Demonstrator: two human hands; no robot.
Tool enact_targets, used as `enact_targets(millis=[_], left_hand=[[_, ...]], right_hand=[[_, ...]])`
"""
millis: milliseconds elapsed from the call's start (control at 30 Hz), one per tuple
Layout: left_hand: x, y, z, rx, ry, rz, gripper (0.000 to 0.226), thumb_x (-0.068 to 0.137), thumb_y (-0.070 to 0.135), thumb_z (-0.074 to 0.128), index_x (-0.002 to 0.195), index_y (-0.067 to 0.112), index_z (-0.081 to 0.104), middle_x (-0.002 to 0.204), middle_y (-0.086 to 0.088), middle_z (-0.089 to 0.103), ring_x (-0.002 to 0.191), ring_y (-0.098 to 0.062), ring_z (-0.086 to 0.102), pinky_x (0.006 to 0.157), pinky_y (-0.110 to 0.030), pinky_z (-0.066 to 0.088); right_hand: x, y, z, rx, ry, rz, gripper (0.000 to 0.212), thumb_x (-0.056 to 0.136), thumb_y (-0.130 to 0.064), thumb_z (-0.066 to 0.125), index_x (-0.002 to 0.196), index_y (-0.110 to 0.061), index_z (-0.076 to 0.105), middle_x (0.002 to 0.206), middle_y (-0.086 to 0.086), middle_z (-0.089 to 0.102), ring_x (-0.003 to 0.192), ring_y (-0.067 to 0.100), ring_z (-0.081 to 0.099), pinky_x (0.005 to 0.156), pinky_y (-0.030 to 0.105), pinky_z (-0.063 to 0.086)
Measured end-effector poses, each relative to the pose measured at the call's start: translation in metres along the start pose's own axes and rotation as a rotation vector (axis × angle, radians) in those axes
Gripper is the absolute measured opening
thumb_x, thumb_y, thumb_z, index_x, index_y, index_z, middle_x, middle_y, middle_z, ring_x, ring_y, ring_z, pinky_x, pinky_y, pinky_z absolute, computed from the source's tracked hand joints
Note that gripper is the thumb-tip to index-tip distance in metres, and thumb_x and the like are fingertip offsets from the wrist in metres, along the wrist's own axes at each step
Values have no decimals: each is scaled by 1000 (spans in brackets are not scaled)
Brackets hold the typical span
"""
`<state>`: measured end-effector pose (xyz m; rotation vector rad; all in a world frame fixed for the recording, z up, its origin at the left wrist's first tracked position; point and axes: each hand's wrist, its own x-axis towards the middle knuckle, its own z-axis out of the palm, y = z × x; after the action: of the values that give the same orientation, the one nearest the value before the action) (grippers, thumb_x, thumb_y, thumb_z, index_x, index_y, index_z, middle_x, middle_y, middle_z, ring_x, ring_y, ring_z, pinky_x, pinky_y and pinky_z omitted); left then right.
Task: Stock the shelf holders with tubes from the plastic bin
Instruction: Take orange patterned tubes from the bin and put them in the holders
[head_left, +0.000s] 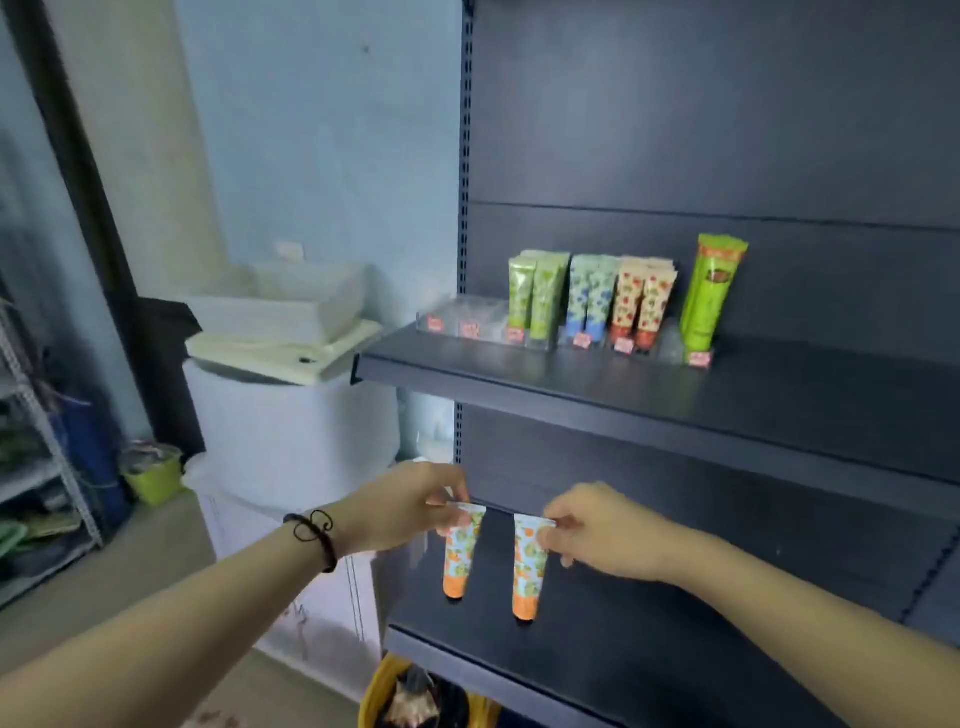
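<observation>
Tubes (460, 556): citrus print, orange caps down; left hand (400, 506) pinches one, right hand (602, 530) other.

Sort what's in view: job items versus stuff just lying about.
Job: left hand pinching left orange tube; right hand pinching right orange tube; clear shelf holders; stocked tubes.
Lying about: stacked white tubs; green pot; wire rack.

The left hand (405, 509) hides part of the crimped top of the left tube (460, 551), the right hand (602, 530) a corner of the right tube (527, 566). The red labels (623, 345) are too blurred to read (tube print likewise), and the bottom edge cuts off the yellow container (370, 699).
</observation>
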<state>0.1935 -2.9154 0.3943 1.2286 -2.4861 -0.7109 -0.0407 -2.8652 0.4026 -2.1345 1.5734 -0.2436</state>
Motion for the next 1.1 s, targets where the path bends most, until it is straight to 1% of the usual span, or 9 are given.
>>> enact_targets(millis=[67, 167, 300, 400, 467, 600, 767, 933, 1100], left_hand=[[0, 22, -39, -22, 47, 38, 17, 90, 24, 63, 78, 22, 51, 71, 10, 64, 63, 3, 59, 62, -13, 43], [4, 47, -87, -38, 92, 103, 12, 90, 22, 63, 83, 14, 56, 74, -1, 69, 64, -3, 62, 65, -21, 48], [23, 64, -141, -64, 157, 136, 9, 89, 18, 64, 83, 12, 60, 78, -6, 70, 67, -5, 64, 65, -15, 47], [44, 61, -177, -58, 146, 163, 9, 88, 20, 65, 83, 13, 62, 80, -9, 73, 71, -12, 66, 63, -19, 48], [59, 55, -199, -36, 151, 182, 9, 87, 21, 67, 80, 17, 62, 71, -1, 70, 66, -10, 65, 59, -21, 47], [94, 39, -239, -63, 138, 210, 7, 87, 20, 67, 83, 14, 64, 78, -7, 71, 73, -18, 69, 56, -18, 48], [138, 16, -282, -202, 151, 184, 9, 87, 19, 67, 89, 11, 63, 83, -7, 69, 66, -8, 69, 53, -13, 47], [194, -9, -300, -213, 207, 137, 7, 87, 14, 66, 85, 8, 62, 78, -9, 67, 61, -10, 67, 46, -12, 45], [249, -33, -286, -184, 286, 151, 10, 90, 6, 60, 82, 7, 66, 69, -1, 64, 59, -10, 63, 43, -9, 44]], right_hand=[[0, -23, -37, -42, 59, -49, 33, 91, -28, 54, 63, -12, 57, 70, 9, 67, 56, 4, 52, 64, 30, 45], [0, -54, -86, -27, 91, -85, 27, 93, -27, 57, 66, -26, 64, 67, -2, 65, 57, 2, 54, 63, 26, 49], [15, -81, -137, 29, 107, -71, 19, 94, -24, 59, 100, -13, 74, 80, 2, 69, 76, 13, 64, 70, 24, 56], [35, -95, -164, 30, 146, -43, 16, 94, -24, 59, 85, -18, 72, 80, 2, 69, 75, 15, 65, 75, 31, 56], [52, -104, -180, 19, 186, -12, 19, 93, -25, 59, 76, -25, 67, 76, -2, 68, 67, 10, 63, 68, 33, 53], [91, -119, -210, 32, 286, 14, 15, 91, -22, 61, 79, -21, 70, 68, -9, 66, 60, -1, 62, 61, 22, 50], [147, -129, -246, 41, 429, 59, 12, 90, -20, 61, 93, -13, 70, 81, -3, 70, 70, 7, 66, 57, 21, 50], [207, -120, -267, -51, 511, 134, 7, 88, -15, 62, 94, -12, 65, 81, 3, 68, 66, 10, 62, 55, 23, 52], [260, -97, -265, -177, 579, 238, 10, 82, -11, 67, 79, -18, 61, 80, -1, 68, 76, 13, 62, 78, 34, 55]])
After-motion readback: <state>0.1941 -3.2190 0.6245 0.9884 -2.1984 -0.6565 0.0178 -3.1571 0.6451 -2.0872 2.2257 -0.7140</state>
